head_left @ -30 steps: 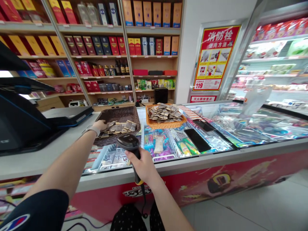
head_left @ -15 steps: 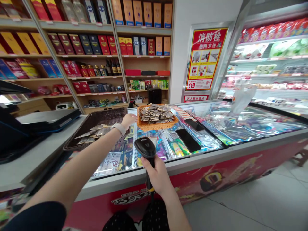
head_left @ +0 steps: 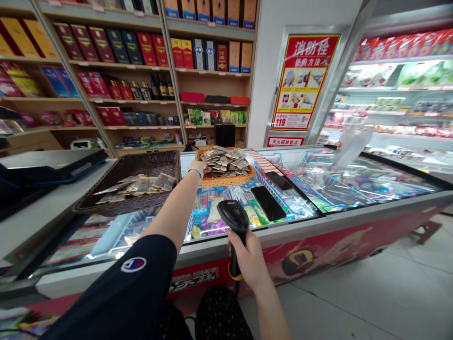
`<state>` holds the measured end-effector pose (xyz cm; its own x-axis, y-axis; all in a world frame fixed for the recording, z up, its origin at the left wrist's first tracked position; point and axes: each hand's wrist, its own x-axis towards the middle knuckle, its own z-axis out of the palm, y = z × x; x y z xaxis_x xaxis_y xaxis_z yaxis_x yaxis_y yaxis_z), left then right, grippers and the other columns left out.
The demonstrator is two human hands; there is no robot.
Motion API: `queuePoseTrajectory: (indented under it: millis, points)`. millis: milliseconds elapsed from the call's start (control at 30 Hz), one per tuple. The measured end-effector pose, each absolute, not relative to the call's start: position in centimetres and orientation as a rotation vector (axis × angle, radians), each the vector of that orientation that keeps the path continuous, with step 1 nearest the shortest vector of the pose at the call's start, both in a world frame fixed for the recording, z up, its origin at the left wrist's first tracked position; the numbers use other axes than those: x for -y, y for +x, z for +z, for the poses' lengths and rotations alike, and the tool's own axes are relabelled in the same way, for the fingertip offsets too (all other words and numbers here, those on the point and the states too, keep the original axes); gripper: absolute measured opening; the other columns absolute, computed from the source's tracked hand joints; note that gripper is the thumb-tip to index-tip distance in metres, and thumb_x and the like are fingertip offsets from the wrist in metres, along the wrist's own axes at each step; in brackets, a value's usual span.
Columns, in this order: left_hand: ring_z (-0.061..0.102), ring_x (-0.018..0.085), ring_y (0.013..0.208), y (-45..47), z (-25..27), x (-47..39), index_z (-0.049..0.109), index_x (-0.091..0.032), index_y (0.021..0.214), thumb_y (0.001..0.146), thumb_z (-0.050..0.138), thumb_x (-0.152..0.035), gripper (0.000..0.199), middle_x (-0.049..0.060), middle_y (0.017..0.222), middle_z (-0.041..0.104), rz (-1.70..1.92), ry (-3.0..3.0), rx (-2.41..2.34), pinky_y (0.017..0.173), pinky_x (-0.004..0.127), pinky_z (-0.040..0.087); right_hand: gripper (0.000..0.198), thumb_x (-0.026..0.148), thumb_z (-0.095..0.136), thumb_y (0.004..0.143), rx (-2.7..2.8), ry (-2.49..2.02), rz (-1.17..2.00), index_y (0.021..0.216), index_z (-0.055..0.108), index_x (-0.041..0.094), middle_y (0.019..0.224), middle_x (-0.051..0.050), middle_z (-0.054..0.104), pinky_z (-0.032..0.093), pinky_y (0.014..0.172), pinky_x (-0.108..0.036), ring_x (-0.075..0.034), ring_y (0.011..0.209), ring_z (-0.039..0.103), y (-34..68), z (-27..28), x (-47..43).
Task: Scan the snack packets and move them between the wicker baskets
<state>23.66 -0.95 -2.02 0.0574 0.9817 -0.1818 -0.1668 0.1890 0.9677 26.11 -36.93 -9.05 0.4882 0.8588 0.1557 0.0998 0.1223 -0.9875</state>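
Observation:
My left hand (head_left: 199,165) reaches to the left end of an orange wicker basket (head_left: 228,181), its fingertips at the edge of the small flat clear packets (head_left: 228,160) heaped inside. Those fingers are small and partly hidden, so their grip does not show. Wrapped around the handle of a black barcode scanner (head_left: 233,215), my right hand (head_left: 252,259) keeps it upright in front of the freezer's near edge. Left of my forearm, a dark brown wicker basket (head_left: 141,163) contains more such packets (head_left: 146,184).
Both baskets stand on a glass-topped chest freezer (head_left: 300,219) with packaged goods under the glass. Two black phones lie on it, a nearer phone (head_left: 268,203) and a farther phone (head_left: 279,180). A counter (head_left: 21,222) borders the left; shelves of boxes (head_left: 120,45) line the back.
My left hand has moved from beside the orange basket to its left end, at the packets. The view has shifted; my right hand still grips the scanner.

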Motion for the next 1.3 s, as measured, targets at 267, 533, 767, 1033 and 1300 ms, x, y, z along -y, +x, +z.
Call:
queuePoseTrajectory:
  millis: [267,533,767,1033,1300]
  points:
    - [0.071,0.02,0.073,21.4,-0.8,3.4,0.062,-0.012,0.088,0.079,0.067,-0.005,0.013,0.008,0.069,0.066,1.169,0.901,-1.14,0.067,0.028,0.06,0.042,0.058,0.065,0.09,0.915,-1.326,0.684,0.096,0.077,0.018,0.069,-0.006,0.073,0.05,0.057,-0.032,-0.027,0.068,0.067,26.1,-9.6,37.1]
    - [0.069,0.013,0.078,15.7,-0.4,9.3,0.054,-0.016,0.079,0.077,0.071,-0.008,0.019,0.005,0.077,0.066,1.321,0.921,-0.845,0.083,0.025,0.059,0.041,0.054,0.063,0.091,0.964,-1.327,0.734,0.096,0.076,0.016,0.076,-0.005,0.073,0.048,0.061,-0.031,-0.024,0.068,0.065,24.7,-8.6,37.5]
    - [0.067,0.012,0.071,11.0,-4.6,16.9,0.053,-0.02,0.091,0.063,0.08,-0.006,0.041,-0.003,0.073,0.063,1.312,0.858,-0.738,0.081,0.03,0.058,0.041,0.053,0.064,0.091,1.036,-1.325,0.733,0.103,0.077,0.016,0.082,-0.007,0.075,0.048,0.067,-0.032,-0.024,0.073,0.064,22.4,-7.7,37.4]
    - [0.069,0.016,0.081,8.9,-10.5,19.8,0.065,-0.018,0.085,0.055,0.08,-0.02,0.033,0.004,0.087,0.072,1.238,0.951,-0.853,0.079,0.028,0.055,0.037,0.051,0.068,0.086,1.133,-1.379,0.66,0.085,0.077,0.015,0.067,-0.003,0.068,0.045,0.063,-0.03,-0.021,0.065,0.057,20.4,-7.9,37.2]
    - [0.072,0.018,0.084,9.0,-11.0,20.3,0.067,-0.019,0.091,0.057,0.078,-0.019,0.036,0.004,0.087,0.074,1.244,0.913,-0.874,0.081,0.03,0.057,0.039,0.052,0.067,0.087,1.16,-1.435,0.62,0.087,0.078,0.015,0.068,-0.003,0.069,0.046,0.065,-0.03,-0.021,0.065,0.058,19.8,-9.3,36.4]
